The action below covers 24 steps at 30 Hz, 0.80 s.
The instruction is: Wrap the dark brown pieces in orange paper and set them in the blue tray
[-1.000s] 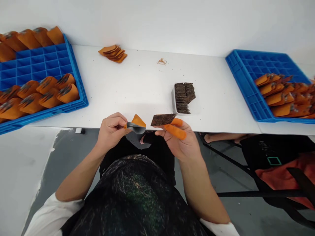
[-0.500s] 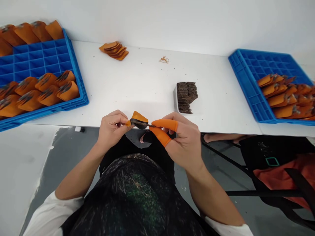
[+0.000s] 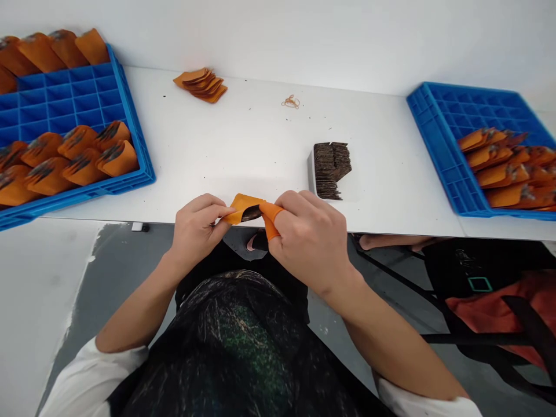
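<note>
My left hand pinches the left end of a small orange paper envelope at the table's front edge. The envelope's mouth gapes toward me, with dark thin pieces showing inside. My right hand wears orange finger cots on its thumb and index finger. These two fingers close on the envelope's right end, by the mouth, and partly cover it. Whether a dark piece is also between them is hidden. Beyond my right hand, a white box holds tightly packed dark brown thin pieces.
On the left, a blue divided crate holds filled orange envelopes. Another blue crate with similar envelopes stands on the right. A stack of flat orange envelopes and some rubber bands lie farther back. A black and red bag is below the table, right.
A dark piece visible between my right fingertips and the envelope's mouth has gone out of sight. My right hand has moved slightly left, turning knuckles up, against the envelope.
</note>
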{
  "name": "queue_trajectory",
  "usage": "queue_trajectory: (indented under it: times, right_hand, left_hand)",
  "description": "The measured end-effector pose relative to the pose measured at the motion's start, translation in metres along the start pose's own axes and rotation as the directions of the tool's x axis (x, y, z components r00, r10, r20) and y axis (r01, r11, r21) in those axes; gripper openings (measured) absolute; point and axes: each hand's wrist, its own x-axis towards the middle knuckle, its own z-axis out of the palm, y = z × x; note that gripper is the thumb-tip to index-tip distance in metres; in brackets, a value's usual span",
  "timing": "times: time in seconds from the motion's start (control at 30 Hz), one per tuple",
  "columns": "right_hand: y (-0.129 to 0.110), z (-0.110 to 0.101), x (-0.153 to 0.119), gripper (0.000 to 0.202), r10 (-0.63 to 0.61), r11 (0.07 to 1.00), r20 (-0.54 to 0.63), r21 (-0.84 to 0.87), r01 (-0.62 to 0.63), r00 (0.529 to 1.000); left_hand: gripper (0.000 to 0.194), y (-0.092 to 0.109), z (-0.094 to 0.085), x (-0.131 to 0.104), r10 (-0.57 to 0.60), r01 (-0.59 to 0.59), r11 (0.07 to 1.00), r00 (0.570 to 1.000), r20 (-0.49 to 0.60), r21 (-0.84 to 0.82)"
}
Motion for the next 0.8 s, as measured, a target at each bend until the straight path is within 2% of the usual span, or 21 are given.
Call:
queue_trajectory:
  times: [0.1, 0.2, 0.27, 0.33, 0.4, 0.47, 0.57, 0.63, 0.8]
  right_hand:
    - [0.006, -0.005, 0.000, 0.029, 0.056, 0.993, 0.018, 0.103, -0.057, 0.998]
    - [0.015, -0.008, -0.002, 0.020, 0.206, 0.910, 0.048, 0.359, -0.210, 0.977]
    - [0.021, -0.003, -0.003, 0.026, 0.289, 0.767, 0.137, 0.558, -0.315, 0.947]
    - [0.024, 0.008, -0.004, 0.024, 0.311, 0.589, 0.262, 0.701, -0.402, 0.913]
    - [0.024, 0.020, -0.004, 0.014, 0.301, 0.436, 0.355, 0.774, -0.459, 0.885]
    - [0.023, 0.028, -0.004, 0.011, 0.307, 0.363, 0.379, 0.801, -0.476, 0.873]
    - [0.023, 0.032, -0.005, 0.012, 0.333, 0.395, 0.337, 0.799, -0.454, 0.881]
    - [0.024, 0.031, -0.005, 0.014, 0.334, 0.437, 0.313, 0.784, -0.440, 0.889]
    - [0.026, 0.029, -0.005, 0.013, 0.339, 0.487, 0.266, 0.770, -0.411, 0.902]
  left_hand:
    - [0.008, -0.002, -0.002, 0.001, -0.031, 0.031, 0.998, 0.999, 0.014, -0.049]
    - [0.006, -0.004, -0.006, 0.002, -0.086, 0.094, 0.983, 0.995, 0.056, -0.156]
    - [0.007, -0.005, -0.008, 0.003, -0.102, 0.120, 0.967, 0.991, 0.089, -0.226]
    - [0.007, -0.005, -0.008, 0.005, -0.108, 0.137, 0.951, 0.987, 0.120, -0.276]
    - [0.007, -0.003, -0.008, 0.005, -0.108, 0.149, 0.939, 0.984, 0.144, -0.310]
    - [0.006, -0.002, -0.009, 0.005, -0.114, 0.157, 0.926, 0.983, 0.142, -0.344]
    - [0.012, -0.002, -0.012, 0.003, -0.159, 0.171, 0.923, 0.985, 0.065, -0.345]
    - [0.006, -0.001, -0.014, 0.002, -0.168, 0.166, 0.938, 0.986, 0.019, -0.305]
    - [0.004, 0.002, -0.015, 0.004, -0.093, 0.089, 0.967, 0.996, -0.006, -0.237]
